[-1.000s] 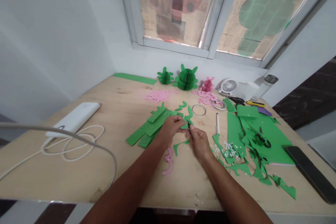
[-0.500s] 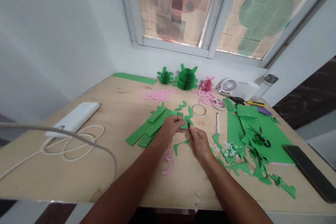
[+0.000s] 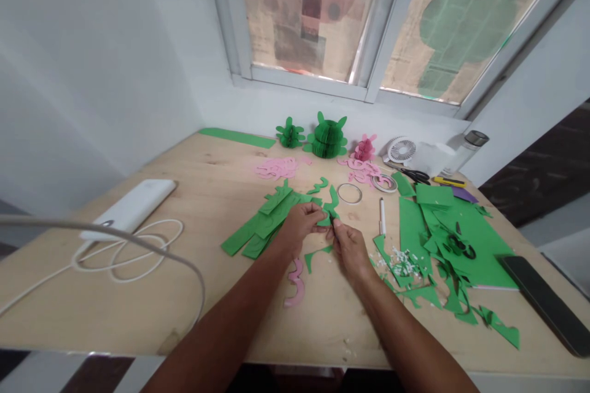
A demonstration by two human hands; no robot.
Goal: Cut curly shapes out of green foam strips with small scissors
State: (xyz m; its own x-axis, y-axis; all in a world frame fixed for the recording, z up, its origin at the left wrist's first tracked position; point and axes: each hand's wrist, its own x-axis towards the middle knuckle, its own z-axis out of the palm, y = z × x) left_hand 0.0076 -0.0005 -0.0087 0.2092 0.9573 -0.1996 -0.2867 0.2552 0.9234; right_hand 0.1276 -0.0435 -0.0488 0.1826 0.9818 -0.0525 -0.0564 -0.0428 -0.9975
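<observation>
- Barely changed since the earlier frame, left hand [image 3: 302,227] and right hand [image 3: 351,249] work close together, mid-counter [image 3: 207,196].
- Left grip pinches a green paper piece [image 3: 325,221].
- Right grip closes on a dark tool [image 3: 331,219], at the piece's 3 o'clock side.
- Around that piece: green strips [image 3: 258,230], 9 o'clock; pink cutout [image 3: 301,290], 7; white pen [image 3: 382,218], 3.

Strips [image 3: 251,233] left of pen [image 3: 382,216], fan [image 3: 402,150] behind
</observation>
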